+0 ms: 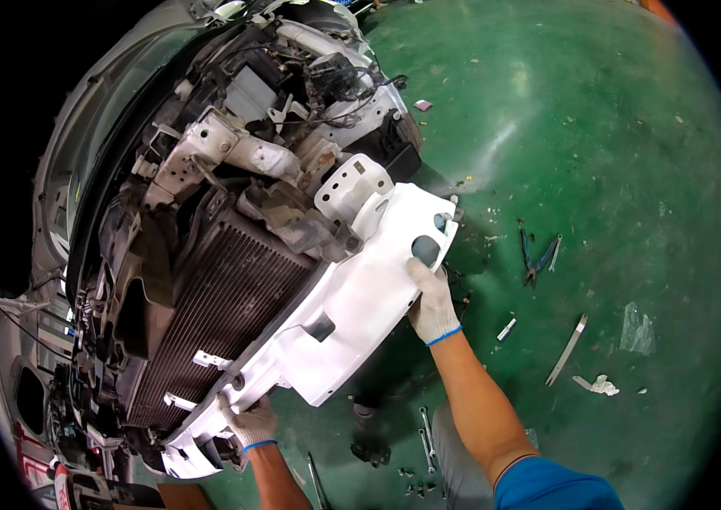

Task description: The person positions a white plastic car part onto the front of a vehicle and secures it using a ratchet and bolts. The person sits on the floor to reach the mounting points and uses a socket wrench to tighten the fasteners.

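Note:
A long white sheet-metal panel (352,302) with round and square cut-outs lies slantwise along the front of a car with its bodywork stripped off. My right hand (434,304), in a pale knit glove with a blue cuff, grips the panel's outer edge just below a large round hole. Lower down, my left hand (248,422), gloved alike, is closed on the narrower end. The fingers of both hands are partly hidden by the panel. Just behind it sits the dark finned radiator (216,310). A white perforated bracket (348,189) stands at the panel's upper end.
Blue-handled pliers (533,257) and a small wrench (556,253) lie on the green floor at right. Nearer are a flat metal strip (566,350), a small white cylinder (507,329), crumpled tissue (604,386) and clear plastic (638,330). Wrenches (427,442) lie by my leg (460,463).

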`<control>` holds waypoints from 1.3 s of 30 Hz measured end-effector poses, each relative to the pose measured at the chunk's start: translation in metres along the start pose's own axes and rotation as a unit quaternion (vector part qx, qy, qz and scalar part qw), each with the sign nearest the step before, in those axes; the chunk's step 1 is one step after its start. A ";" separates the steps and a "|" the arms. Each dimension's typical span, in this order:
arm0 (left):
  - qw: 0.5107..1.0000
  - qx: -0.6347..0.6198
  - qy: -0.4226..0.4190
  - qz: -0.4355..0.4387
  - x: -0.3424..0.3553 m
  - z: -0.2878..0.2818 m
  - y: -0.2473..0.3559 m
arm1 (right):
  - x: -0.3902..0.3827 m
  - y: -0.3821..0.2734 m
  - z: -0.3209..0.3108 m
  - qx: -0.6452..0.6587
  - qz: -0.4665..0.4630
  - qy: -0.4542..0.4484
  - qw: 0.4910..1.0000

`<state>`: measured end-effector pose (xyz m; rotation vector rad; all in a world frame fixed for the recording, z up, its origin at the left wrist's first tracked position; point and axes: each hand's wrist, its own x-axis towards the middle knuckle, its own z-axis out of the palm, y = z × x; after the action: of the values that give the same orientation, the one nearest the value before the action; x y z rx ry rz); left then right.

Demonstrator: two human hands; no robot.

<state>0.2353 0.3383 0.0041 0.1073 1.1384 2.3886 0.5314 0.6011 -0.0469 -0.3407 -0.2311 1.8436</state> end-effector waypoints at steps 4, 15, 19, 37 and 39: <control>1.000 0.010 -0.004 0.027 -0.005 -0.002 0.008 | -0.013 -0.013 0.025 0.012 -0.028 -0.002 1.000; 1.000 0.020 -0.013 0.012 -0.003 0.005 0.005 | 0.004 -0.005 0.027 0.034 -0.025 -0.010 0.999; 0.998 0.061 -0.017 -0.023 -0.004 0.002 0.007 | 0.006 -0.002 0.027 0.020 -0.019 0.011 1.000; 0.992 0.119 -0.042 0.004 -0.002 0.010 0.001 | 0.017 -0.004 0.046 0.023 -0.008 0.024 0.999; 0.998 -0.052 0.015 -0.034 -0.005 0.019 0.007 | 0.018 -0.006 0.050 0.034 -0.016 0.012 0.999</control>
<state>0.2425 0.3463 0.0223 -0.0025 1.0127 2.3904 0.5142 0.6203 -0.0004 -0.3100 -0.1559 1.8103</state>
